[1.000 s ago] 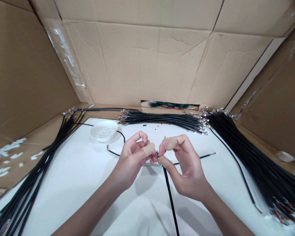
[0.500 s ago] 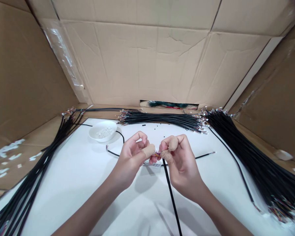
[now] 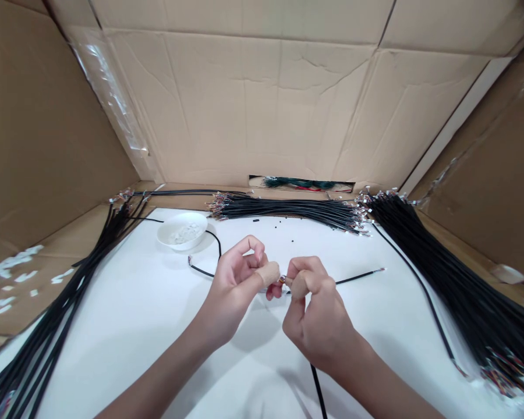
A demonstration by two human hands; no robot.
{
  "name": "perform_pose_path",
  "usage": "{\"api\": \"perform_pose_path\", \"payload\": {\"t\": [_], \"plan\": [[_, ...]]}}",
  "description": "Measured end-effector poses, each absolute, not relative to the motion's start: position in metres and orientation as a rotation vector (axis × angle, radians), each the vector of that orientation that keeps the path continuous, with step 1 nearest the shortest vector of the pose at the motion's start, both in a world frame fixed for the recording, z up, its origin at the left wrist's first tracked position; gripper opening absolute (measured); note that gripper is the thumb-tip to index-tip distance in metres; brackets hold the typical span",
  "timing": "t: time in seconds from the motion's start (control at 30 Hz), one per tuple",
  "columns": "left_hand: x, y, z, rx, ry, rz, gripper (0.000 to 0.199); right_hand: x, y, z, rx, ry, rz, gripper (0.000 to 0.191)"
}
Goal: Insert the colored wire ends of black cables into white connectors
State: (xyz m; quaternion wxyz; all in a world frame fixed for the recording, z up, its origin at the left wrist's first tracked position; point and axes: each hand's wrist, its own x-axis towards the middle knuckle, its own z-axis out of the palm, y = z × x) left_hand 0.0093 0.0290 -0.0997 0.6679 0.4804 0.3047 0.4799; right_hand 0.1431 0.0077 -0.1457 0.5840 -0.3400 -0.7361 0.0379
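Over the middle of the white table, my left hand pinches the end of a black cable close to its thin coloured wires. Tape-like covers wrap some of my fingertips. My right hand is closed on the same cable, thumb and forefinger right beside the wires. Below my right hand the black cable runs down toward the near edge; the hand hides its upper stretch. Whatever sits between the left fingertips is too small to make out. Behind both hands another black cable lies on the table.
A white bowl with small white pieces stands at the back left. Bundles of black cables lie at the left, at the back and at the right. Cardboard walls surround the white table.
My right hand has turned over, its back now facing up, and shifted slightly down around the wire end. The left hand stays nearly in place. The view has tilted a little.
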Motion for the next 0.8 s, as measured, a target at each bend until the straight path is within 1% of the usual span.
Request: {"api": "perform_pose_path", "payload": {"t": [0.27, 0.47, 0.8], "plan": [[0.008, 0.025, -0.101, 1.12, 0.739, 1.114, 0.029, 0.143, 0.002, -0.139, -0.826, -1.752, -0.029, 0.031], [0.008, 0.025, -0.103, 1.231, 0.788, 1.174, 0.024, 0.142, -0.001, -0.136, -0.788, -1.782, -0.095, 0.032], [0.006, 0.023, -0.092, 1.173, 0.857, 1.067, 0.027, 0.146, -0.001, -0.123, -0.67, -1.858, -0.165, 0.032]]}}
